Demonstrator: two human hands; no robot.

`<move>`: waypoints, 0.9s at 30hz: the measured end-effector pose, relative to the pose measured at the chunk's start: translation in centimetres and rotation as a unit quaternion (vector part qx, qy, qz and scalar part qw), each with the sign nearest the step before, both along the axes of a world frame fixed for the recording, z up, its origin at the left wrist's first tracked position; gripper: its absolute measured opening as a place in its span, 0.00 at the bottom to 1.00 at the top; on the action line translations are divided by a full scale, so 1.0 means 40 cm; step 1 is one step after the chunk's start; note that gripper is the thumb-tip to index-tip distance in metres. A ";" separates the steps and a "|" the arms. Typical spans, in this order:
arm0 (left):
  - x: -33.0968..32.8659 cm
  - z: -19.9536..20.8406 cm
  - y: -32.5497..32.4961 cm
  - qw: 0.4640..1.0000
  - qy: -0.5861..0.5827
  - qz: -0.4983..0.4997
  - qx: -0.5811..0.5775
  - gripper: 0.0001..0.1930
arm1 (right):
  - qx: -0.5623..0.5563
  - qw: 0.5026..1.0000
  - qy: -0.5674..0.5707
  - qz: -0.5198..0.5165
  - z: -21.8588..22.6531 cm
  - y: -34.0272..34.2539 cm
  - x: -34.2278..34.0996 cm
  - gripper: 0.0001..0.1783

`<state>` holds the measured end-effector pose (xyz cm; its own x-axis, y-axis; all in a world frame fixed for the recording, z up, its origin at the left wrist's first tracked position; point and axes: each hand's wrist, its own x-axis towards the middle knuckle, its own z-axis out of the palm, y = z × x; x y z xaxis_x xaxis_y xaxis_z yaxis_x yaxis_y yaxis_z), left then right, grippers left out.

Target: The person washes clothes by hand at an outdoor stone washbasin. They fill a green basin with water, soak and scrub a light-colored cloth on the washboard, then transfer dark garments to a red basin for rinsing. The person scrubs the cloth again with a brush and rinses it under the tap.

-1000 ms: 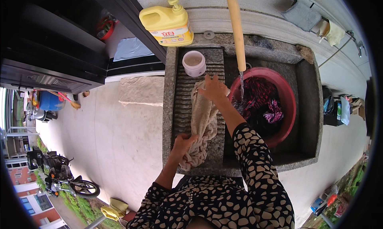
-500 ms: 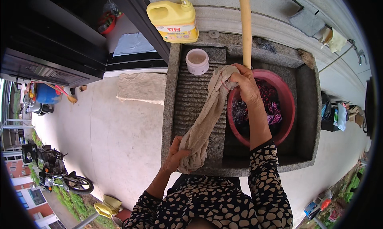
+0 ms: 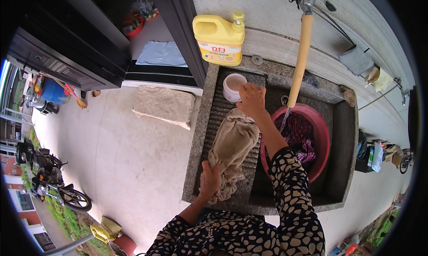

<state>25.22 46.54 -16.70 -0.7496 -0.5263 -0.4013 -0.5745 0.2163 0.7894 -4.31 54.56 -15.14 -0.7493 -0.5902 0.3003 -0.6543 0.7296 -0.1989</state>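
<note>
A wet beige towel (image 3: 232, 144) lies bunched on the ribbed washboard (image 3: 213, 122) of a stone sink. My left hand (image 3: 209, 181) is closed on the towel's near left edge. Beyond the towel, my right hand (image 3: 253, 101) is at the right side of a small whitish tub (image 3: 233, 87), its fingers bent and somewhat apart; whether they touch the rim is hard to tell. To the right, a red basin (image 3: 324, 142) holds dark and pink patterned cloth (image 3: 299, 135) in water. A thin water stream runs into it from a tan hose (image 3: 299, 62).
A yellow pump jug (image 3: 220, 41) stands behind the sink's left corner. The stone rim (image 3: 196, 167) borders the work area. The hose hangs from a metal tap (image 3: 307, 2) on the wall. A beige slab-like block (image 3: 164, 105) lies on the floor at left, near a dark door frame.
My right hand has let go of the towel's far end and moved to the small tub. The towel now rests spread on the washboard. The hose end and its running water show now.
</note>
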 end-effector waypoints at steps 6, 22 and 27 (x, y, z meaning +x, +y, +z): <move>-0.012 -0.003 0.006 1.000 0.015 0.000 -0.022 0.15 | 0.305 0.930 -0.200 0.048 -0.017 -0.098 -0.140 0.05; 0.001 -0.069 -0.011 0.995 0.094 -0.014 0.013 0.18 | 0.416 0.839 -0.350 0.012 -0.018 -0.158 -0.228 0.27; -0.028 -0.030 -0.022 0.993 0.061 0.033 0.091 0.18 | 0.001 0.990 -0.144 0.013 0.034 -0.081 -0.137 0.13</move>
